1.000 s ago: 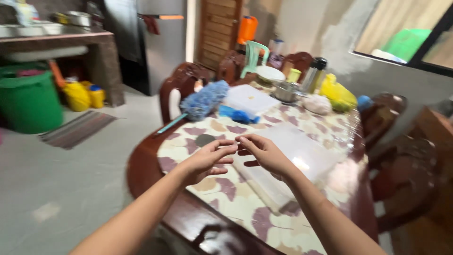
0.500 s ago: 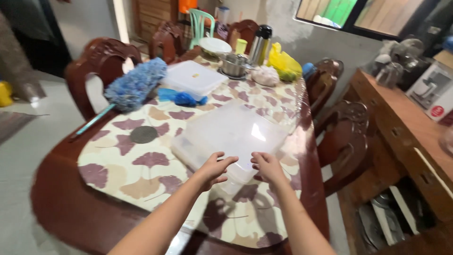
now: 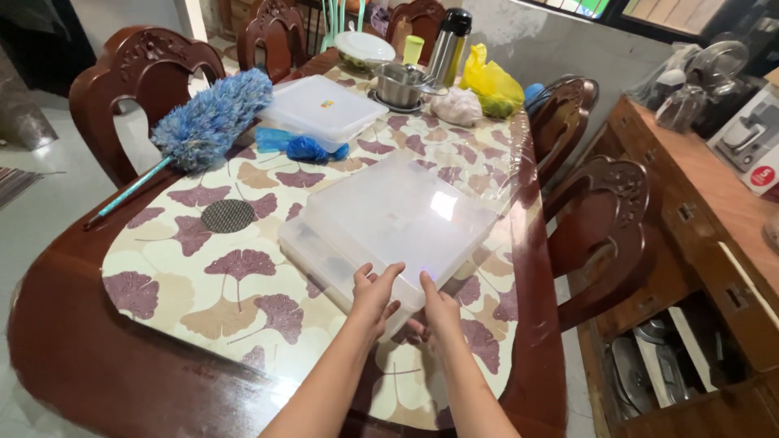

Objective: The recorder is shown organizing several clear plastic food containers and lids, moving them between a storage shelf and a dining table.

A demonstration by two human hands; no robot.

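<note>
A large flat translucent plastic box with a lid (image 3: 389, 223) lies on the leaf-patterned tablecloth (image 3: 203, 276). My left hand (image 3: 375, 294) rests on its near corner with the fingers spread over the lid edge. Just to the right of it, my right hand (image 3: 436, 307) presses against the same corner, fingers touching the box's side. Both hands touch the box; neither one lifts it.
A blue feather duster (image 3: 203, 126), a second white box (image 3: 326, 108), a blue cloth (image 3: 307, 148) and a round dark mat (image 3: 228, 216) lie further back. Pots, a flask and a yellow bag stand at the far end. Carved wooden chairs (image 3: 596, 219) ring the table; a wooden sideboard (image 3: 714, 211) stands right.
The view has swung towards the table and moved closer. My hands went from hovering with fingertips together to resting on the near corner of the translucent box.
</note>
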